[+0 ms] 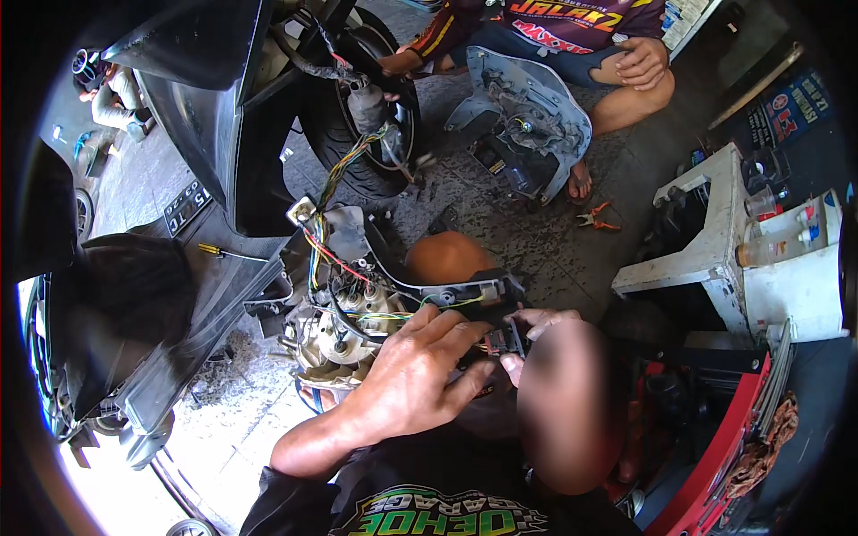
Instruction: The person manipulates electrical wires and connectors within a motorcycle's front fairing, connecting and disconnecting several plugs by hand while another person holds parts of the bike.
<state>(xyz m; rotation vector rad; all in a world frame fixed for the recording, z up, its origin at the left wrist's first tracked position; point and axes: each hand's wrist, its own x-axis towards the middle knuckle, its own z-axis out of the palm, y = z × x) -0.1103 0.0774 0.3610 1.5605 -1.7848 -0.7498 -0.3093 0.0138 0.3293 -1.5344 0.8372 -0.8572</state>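
My right hand (543, 320) grips a small black wiring connector (508, 339) between fingers and thumb; a blurred patch covers the rest of that hand. My left hand (424, 366) comes in from the other side, its fingers closed around the thin coloured wires (487, 344) at the connector's near end. Just left of my hands is a dirty headlight assembly (344, 330), attached to a dark curved plastic cover (447, 293). A bundle of coloured wires (335, 179) runs up from it toward the scooter's front.
Black scooter panels (192, 125) and a front tyre (357, 125) stand ahead on the left. A person (554, 45) crouches beyond a grey front cover (527, 116). Orange-handled pliers (599, 217) and a yellow-handled screwdriver (223, 252) lie about. A white stool (706, 259) and red tool tray (715, 456) are right.
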